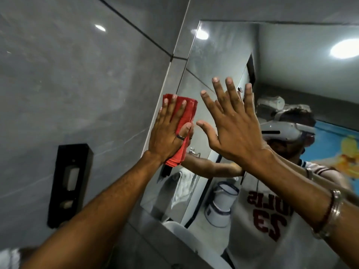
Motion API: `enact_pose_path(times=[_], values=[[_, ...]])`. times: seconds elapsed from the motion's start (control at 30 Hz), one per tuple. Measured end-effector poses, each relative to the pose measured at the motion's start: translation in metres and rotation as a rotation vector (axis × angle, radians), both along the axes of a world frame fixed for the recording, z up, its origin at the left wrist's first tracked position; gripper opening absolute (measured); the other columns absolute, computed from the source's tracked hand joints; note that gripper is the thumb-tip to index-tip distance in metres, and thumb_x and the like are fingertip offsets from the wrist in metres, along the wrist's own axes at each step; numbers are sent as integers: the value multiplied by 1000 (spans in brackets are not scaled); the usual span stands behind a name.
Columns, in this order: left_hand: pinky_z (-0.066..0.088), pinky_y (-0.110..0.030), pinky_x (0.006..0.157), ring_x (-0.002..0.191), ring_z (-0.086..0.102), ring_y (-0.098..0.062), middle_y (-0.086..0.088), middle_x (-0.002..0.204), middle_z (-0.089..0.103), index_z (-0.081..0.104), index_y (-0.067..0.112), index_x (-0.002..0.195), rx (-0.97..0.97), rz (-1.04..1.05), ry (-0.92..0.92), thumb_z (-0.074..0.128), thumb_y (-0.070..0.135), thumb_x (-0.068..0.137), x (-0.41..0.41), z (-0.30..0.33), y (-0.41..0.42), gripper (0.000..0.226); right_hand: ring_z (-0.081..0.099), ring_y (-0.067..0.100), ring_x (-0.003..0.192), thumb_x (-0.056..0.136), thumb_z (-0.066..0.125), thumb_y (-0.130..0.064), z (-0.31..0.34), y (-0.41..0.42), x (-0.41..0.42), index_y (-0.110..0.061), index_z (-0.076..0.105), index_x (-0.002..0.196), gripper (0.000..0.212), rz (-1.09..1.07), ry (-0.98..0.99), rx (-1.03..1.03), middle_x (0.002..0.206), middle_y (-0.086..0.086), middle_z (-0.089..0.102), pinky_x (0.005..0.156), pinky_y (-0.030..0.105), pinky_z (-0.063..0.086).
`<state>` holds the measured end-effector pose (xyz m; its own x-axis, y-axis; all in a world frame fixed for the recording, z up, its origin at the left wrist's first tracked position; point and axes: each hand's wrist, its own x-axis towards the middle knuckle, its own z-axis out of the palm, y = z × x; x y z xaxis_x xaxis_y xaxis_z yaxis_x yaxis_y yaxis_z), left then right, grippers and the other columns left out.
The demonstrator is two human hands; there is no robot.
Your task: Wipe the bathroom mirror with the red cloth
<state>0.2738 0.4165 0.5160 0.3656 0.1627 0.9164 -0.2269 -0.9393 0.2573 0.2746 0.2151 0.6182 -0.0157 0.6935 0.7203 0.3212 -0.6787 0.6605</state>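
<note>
Cloth [186, 121], red and folded, lies pressed flat against the mirror [219, 61] at its left edge, under the left hand [168, 133], fingers spread over it. Right hand [231, 121] is open, holding nothing, palm toward the glass beside it.

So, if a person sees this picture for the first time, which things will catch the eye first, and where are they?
The folded red cloth stands out at once, pressed flat by the left hand against the left edge of the mirror. Just to its right, the right hand is raised with its fingers spread wide before the glass. A black dispenser hangs on the grey tiled wall at lower left.
</note>
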Motion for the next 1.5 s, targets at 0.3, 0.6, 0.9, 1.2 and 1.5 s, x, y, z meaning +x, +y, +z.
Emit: enact_pose_path(times=[0.3, 0.6, 0.9, 1.2, 1.5], values=[[11, -59, 128, 161, -5, -30, -1, 173, -6, -3, 29, 163, -124, -29, 32, 17, 57, 106, -5, -130, -16, 66, 4, 35, 161, 102, 19, -64, -76, -48, -31, -23, 18, 165, 75, -72, 187, -76, 174, 13, 7, 127, 64, 11], [3, -51, 131, 161, -6, -27, -9, 173, 2, 12, 15, 164, -170, -53, -18, 19, 48, 107, -8, -27, -35, 66, 5, 31, 160, 102, 20, -60, -40, -106, -57, -23, 29, 162, 71, -73, 149, 0, 172, 11, 9, 129, 59, 12], [-2, -48, 131, 160, -10, -20, 0, 174, -5, 1, 30, 164, -281, -77, -134, 18, 53, 108, -3, 195, -42, 63, 6, 31, 162, 102, 16, -62, 27, -141, -43, -25, 26, 162, 71, -116, 108, 52, 174, 10, 11, 128, 60, 13], [-12, -50, 129, 159, -14, -31, -8, 173, -8, 1, 28, 164, -141, 28, -148, 22, 29, 106, -7, 240, -130, 62, -2, 30, 161, 100, 7, -64, 109, -211, -65, -25, 18, 164, 76, -144, 78, 364, 174, 12, 4, 130, 56, 1], [2, -53, 130, 161, -3, -21, -4, 174, -7, -5, 22, 164, -165, -257, -221, 25, 45, 107, -12, 226, -132, 68, -17, 26, 160, 100, 14, -60, 107, -290, -87, -26, 7, 165, 74, -254, 178, 400, 173, 7, -14, 130, 54, -7]])
